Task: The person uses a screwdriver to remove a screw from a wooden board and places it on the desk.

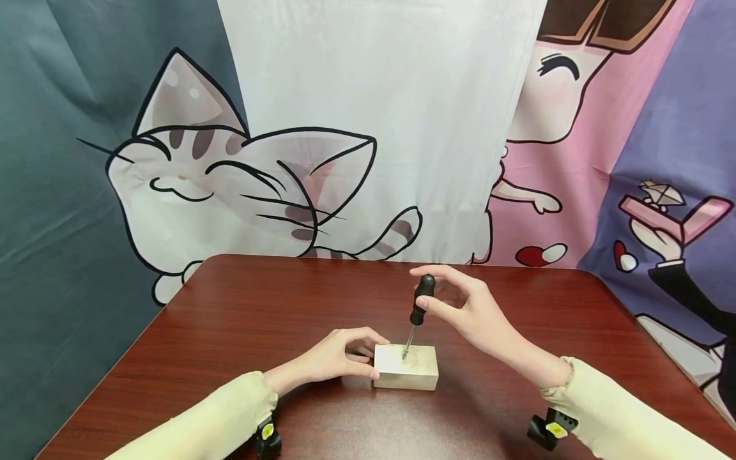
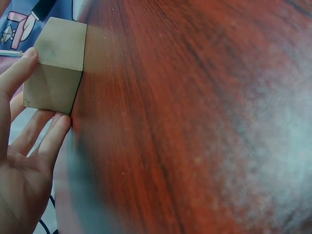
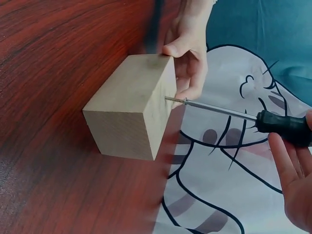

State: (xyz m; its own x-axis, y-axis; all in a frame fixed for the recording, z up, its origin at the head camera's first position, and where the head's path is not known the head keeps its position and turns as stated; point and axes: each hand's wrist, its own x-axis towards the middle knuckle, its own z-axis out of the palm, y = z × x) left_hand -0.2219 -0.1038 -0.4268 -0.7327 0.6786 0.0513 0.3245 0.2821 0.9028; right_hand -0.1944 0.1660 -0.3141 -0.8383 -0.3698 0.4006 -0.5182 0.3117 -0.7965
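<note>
A pale wooden block (image 1: 406, 369) lies on the table. My left hand (image 1: 339, 354) holds its left end, thumb (image 2: 28, 58) at the near side and fingers around the far side. My right hand (image 1: 474, 313) pinches the black handle of a screwdriver (image 1: 422, 303), fingers spread at the far side of it. The screwdriver leans slightly, its metal shaft pointing down at the block. In the right wrist view a thin screw (image 3: 174, 99) stands in the block's upper face, its head meeting the screwdriver's tip.
The reddish-brown wooden table (image 1: 276, 294) stretches out around the block. Behind its far edge hangs a cloth backdrop (image 1: 391, 76) printed with a cartoon cat and figures. A small black camera (image 1: 552, 428) is strapped at the right wrist, another (image 1: 267, 437) at the left.
</note>
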